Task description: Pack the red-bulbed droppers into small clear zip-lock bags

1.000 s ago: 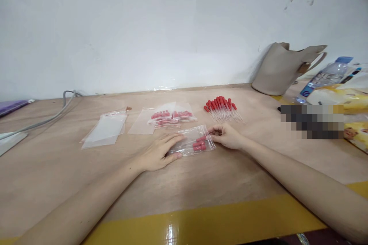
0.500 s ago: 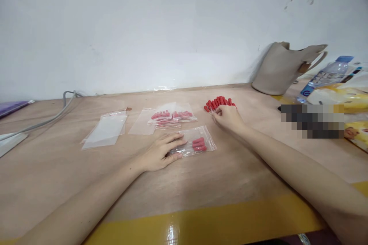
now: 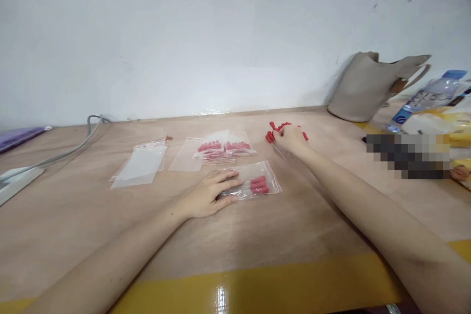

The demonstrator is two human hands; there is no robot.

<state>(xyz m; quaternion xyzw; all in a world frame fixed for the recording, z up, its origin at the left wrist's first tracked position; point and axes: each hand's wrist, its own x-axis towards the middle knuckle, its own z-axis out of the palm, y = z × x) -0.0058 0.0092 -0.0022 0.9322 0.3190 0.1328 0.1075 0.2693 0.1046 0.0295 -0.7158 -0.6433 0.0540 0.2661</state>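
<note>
My left hand (image 3: 210, 195) lies with its fingers spread over the left end of a clear zip bag (image 3: 274, 181), pressing it on the table. Inside that bag are a few red-handled pieces (image 3: 259, 185) with thin pale shafts. Farther off to the right, my right hand (image 3: 292, 138) reaches into a pile of loose red-handled pieces (image 3: 271, 136) with thin shafts. Its thumb and forefinger are closed on one of them; the hand covers most of the pile. Beyond my left hand lie filled zip bags (image 3: 209, 147) with red ends showing through.
Flat bags (image 3: 142, 164), apparently without contents, lie at the left. A grey cable (image 3: 69, 154) and a purple item (image 3: 22, 137) are at the far left. A beige bucket-shaped bag (image 3: 364, 88), a water bottle (image 3: 430, 98) and yellow packaging (image 3: 456, 125) stand or lie at the right.
My right hand's fingers have moved slightly within the pile, and the red-handled pieces have shifted, one now angled apart. My left hand stays on the zip bag. The view has turned slightly left.
</note>
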